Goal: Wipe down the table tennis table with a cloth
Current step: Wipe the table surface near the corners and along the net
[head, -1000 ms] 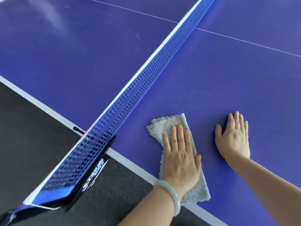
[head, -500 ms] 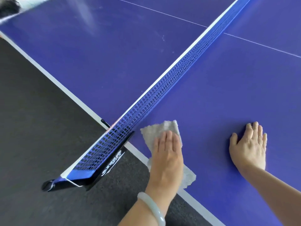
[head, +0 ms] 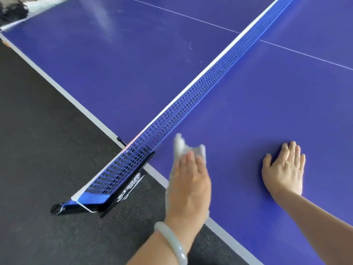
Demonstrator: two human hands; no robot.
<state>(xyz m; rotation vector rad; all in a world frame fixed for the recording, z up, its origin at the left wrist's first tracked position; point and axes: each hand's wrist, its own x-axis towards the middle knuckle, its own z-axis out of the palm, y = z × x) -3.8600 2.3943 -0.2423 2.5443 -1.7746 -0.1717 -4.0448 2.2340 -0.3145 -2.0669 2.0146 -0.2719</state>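
Observation:
The blue table tennis table [head: 257, 111] fills most of the view. A pale grey cloth [head: 180, 147] lies on it near the side edge, close to the net's end, blurred by motion, with its front edge bunched up. My left hand [head: 189, 184] presses on the cloth with straight fingers and covers most of it; a pale bangle sits on that wrist. To the right of the cloth, my right hand [head: 284, 169] rests flat on the bare table surface, fingers spread.
The blue net [head: 191, 96] runs diagonally across the table, and its black clamp bracket [head: 114, 197] juts past the white-lined side edge. Dark grey floor [head: 38, 150] lies to the left. A dark blurred object [head: 13, 10] sits at the far corner.
My left hand has slid the cloth left, toward the net end and the table's side edge, and the cloth has bunched up. My right hand has stayed flat in place.

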